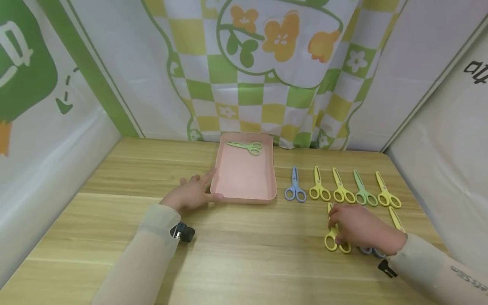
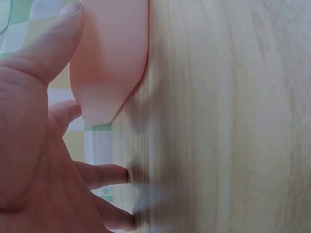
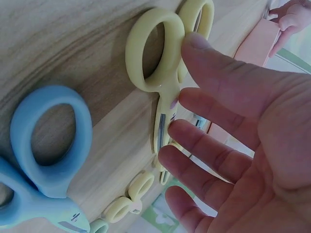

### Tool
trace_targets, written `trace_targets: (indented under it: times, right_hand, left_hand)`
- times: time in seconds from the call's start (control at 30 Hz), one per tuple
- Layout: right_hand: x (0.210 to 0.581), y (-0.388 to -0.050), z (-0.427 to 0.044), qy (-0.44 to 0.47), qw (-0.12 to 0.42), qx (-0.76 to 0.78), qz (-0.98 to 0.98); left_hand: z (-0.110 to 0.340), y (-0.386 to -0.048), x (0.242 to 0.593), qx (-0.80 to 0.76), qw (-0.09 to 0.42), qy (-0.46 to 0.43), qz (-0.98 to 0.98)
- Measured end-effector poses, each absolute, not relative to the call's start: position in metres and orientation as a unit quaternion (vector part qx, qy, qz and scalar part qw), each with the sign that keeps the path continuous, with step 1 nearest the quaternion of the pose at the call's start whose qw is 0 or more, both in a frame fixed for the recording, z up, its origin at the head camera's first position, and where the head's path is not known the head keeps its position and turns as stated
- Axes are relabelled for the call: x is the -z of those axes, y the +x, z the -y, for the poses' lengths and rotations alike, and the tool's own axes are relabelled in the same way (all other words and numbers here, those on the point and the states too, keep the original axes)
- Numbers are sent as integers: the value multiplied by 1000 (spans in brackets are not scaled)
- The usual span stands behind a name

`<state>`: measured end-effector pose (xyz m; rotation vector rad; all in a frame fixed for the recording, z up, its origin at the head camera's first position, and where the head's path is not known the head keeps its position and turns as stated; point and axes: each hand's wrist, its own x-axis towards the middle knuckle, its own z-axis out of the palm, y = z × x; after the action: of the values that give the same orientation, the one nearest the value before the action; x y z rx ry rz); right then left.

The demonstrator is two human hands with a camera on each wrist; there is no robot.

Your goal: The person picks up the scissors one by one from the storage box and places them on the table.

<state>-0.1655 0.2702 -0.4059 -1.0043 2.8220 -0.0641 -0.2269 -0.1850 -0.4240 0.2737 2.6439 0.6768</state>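
Observation:
My left hand touches the near-left corner of a pink tray, thumb at its near side and index finger along its left side. The other fingers spread over the tabletop in the left wrist view. Inside the tray lies a pair of green scissors. Over at the right, my right hand is at a pair of yellow scissors. Its thumb touches or nearly touches a handle loop, with the fingertips beside the pivot; no firm grip shows. Blue scissors lie partly hidden below that wrist.
Right of the tray runs a row of scissors: one blue pair, several yellow pairs and a green pair. Another yellow pair is partly covered by the right arm. Patterned curtain hangs behind the wooden table.

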Motion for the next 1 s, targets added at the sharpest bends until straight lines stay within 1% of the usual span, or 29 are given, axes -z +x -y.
trace_targets:
  times: [0.77, 1.0]
  right_hand:
    - [402, -164, -271, -322, 74, 25, -944]
    - [398, -166, -267, -324, 51, 28, -944]
  left_hand:
    - [183, -227, 422, -233, 196, 98, -947]
    - [183, -225, 421, -239, 199, 94, -946]
